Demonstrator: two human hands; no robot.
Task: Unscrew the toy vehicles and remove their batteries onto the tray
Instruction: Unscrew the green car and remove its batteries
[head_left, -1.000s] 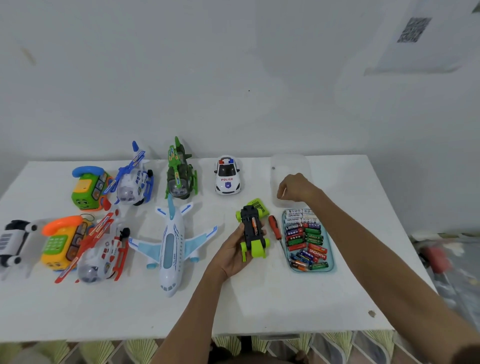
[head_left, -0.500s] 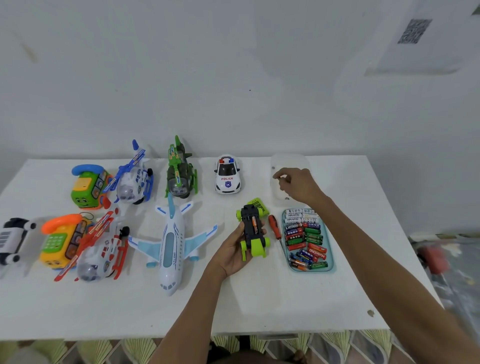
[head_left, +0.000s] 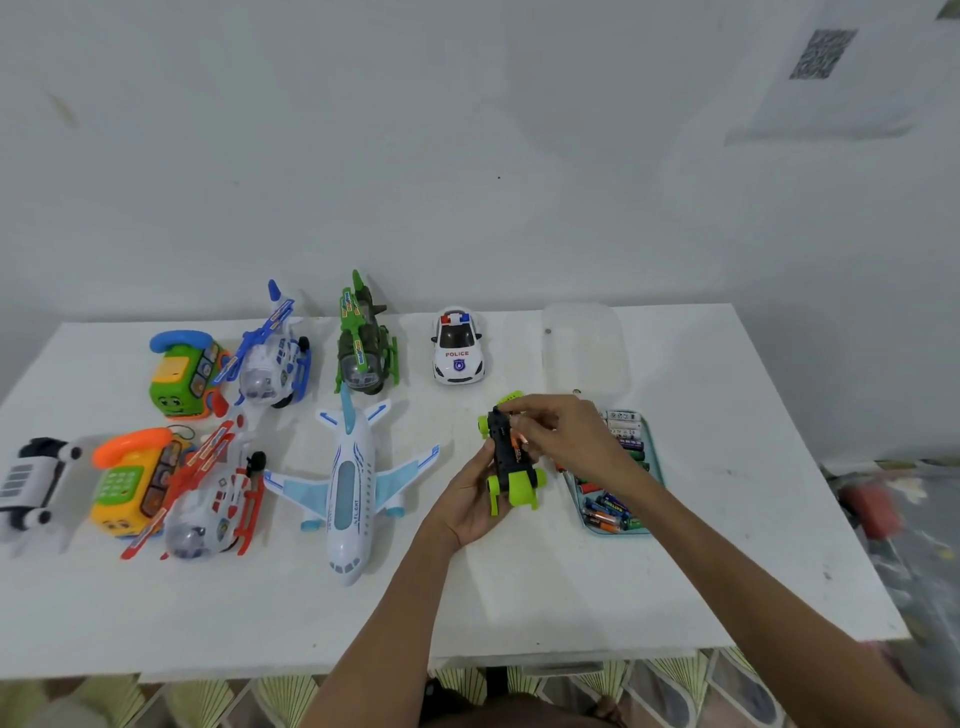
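The toy car (head_left: 511, 462), black with lime-green wheels, sits just right of the frame's centre, turned belly-up and raised slightly off the tabletop (head_left: 727, 519). The left hand (head_left: 470, 499) grips it from the left, its fingers wrapped round the chassis. The right hand (head_left: 566, 434) was up at the clear container (head_left: 584, 348) in the upper right of the tabletop half a second ago. It has now come back down onto the car, and its fingers (head_left: 530, 415) are closed in a pinch on the orange battery (head_left: 516, 441) lying in the open underside. The left hand's hold on the car has not shifted. That return suggests the fastening work on this car is done and the step in hand is lifting the cell out; it appears still seated at its lower end. The tray (head_left: 657, 462) lies just right of the car, partly hidden under the right forearm, with many loose batteries (head_left: 605, 512) already lined up in it, so the drop is a short move to the right. Further out, the police car (head_left: 457, 348) stands behind the work area and the white airplane (head_left: 350, 483) lies to the left. Helicopters and toy phones fill the left of the frame, none of them being handled.
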